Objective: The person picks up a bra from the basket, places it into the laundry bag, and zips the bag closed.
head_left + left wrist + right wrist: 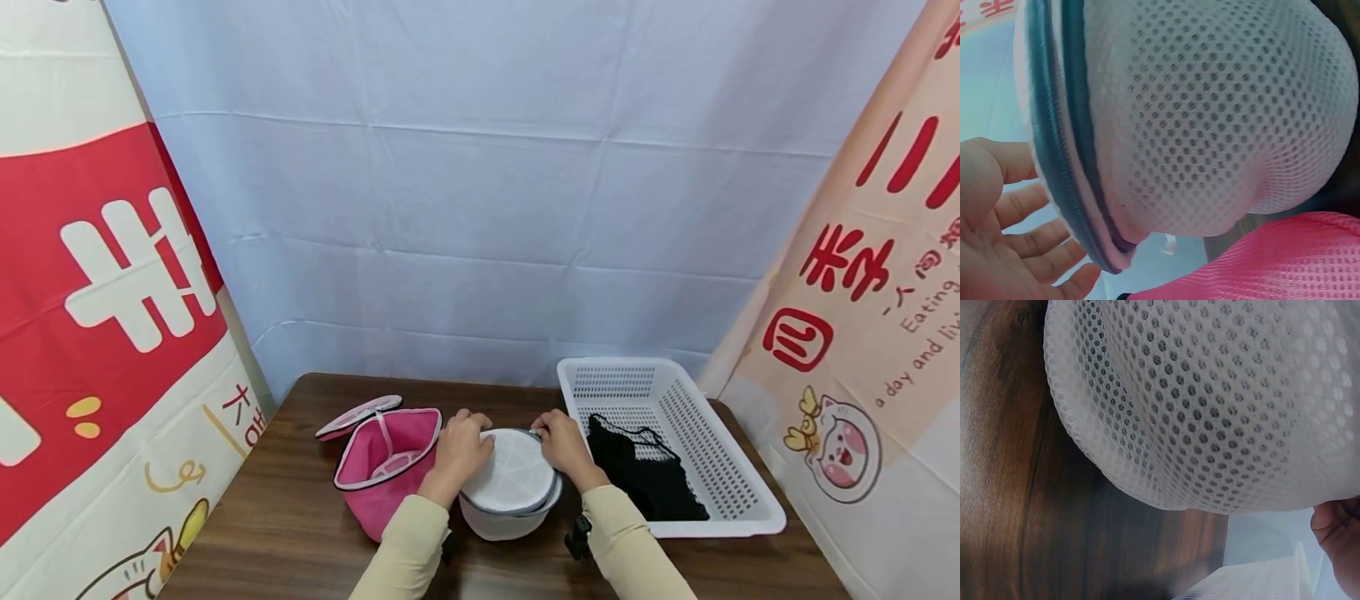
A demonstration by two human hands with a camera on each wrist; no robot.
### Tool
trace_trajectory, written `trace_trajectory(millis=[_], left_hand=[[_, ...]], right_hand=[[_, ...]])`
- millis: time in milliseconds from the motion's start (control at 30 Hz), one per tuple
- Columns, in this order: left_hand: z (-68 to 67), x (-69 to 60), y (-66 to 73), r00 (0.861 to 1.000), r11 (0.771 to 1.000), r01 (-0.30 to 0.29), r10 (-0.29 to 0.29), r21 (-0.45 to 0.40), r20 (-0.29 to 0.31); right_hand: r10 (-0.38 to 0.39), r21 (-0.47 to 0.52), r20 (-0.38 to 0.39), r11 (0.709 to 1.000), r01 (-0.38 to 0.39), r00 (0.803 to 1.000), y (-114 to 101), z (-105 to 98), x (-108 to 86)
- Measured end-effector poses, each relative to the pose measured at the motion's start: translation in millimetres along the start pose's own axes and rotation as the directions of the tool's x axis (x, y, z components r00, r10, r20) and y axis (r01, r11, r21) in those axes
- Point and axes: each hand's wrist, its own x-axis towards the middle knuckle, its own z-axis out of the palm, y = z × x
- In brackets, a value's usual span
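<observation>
Left hand, fingers apart, touched the white bag at its left rim, seemingly steadying it; right hand pinched its right rim.

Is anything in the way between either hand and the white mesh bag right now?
Nothing visible is. The left hand is at the left edge of the white mesh bag, the right hand at its right edge. The pink bag stands to the left and the white basket to the right, neither in between.
</observation>
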Motion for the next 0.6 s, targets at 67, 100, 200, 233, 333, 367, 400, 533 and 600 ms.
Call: trace_trajectory(millis=[67,100,200,233,333,367,400,533,600], left_hand=[[1.7,4.3,-0.4,1.0,1.0,-0.004,0.004,-0.016,0.025],[2.5,6.7,-0.6,0.999,1.0,-0.006,0.007,-0.025,0.038],[4.8,13.3,-0.4,0.997,0.999,-0.011,0.014,-0.037,0.072],[5.5,15.5,-0.1,0.996,0.999,-0.006,0.009,-0.035,0.086],[8.4,22.7,0.8,0.992,0.999,0.014,-0.009,-0.04,0.125],[9.3,24.9,1.5,0.99,0.999,0.024,-0.017,-0.043,0.141],[10.4,27.0,2.0,0.986,0.998,0.038,-0.03,-0.047,0.163],[14.2,33.7,3.2,0.963,0.993,0.103,-0.084,-0.064,0.257],[15.6,36.4,3.0,0.948,0.989,0.13,-0.103,-0.069,0.3]], right_hand=[[-0.006,0.002,0.005,1.0,0.006,1.0,0,0,-0.1],[-0.008,0.002,0.006,1.0,0.008,1.0,0,0,-0.1],[-0.019,-0.004,0.007,1.0,0.019,1.0,0,0,0.2],[-0.025,-0.003,0.007,1.0,0.025,1.0,0,0,0.4],[-0.049,-0.012,-0.001,0.999,0.049,0.999,1,1,1.1],[-0.056,-0.013,-0.004,0.998,0.056,0.998,1,1,1.3],[-0.061,-0.013,-0.007,0.998,0.061,0.998,0,1,1.4],[-0.068,-0.008,0.002,0.998,0.068,0.998,-3,1,1.6],[-0.07,-0.011,0.008,0.997,0.07,0.997,-5,1,2.2]])
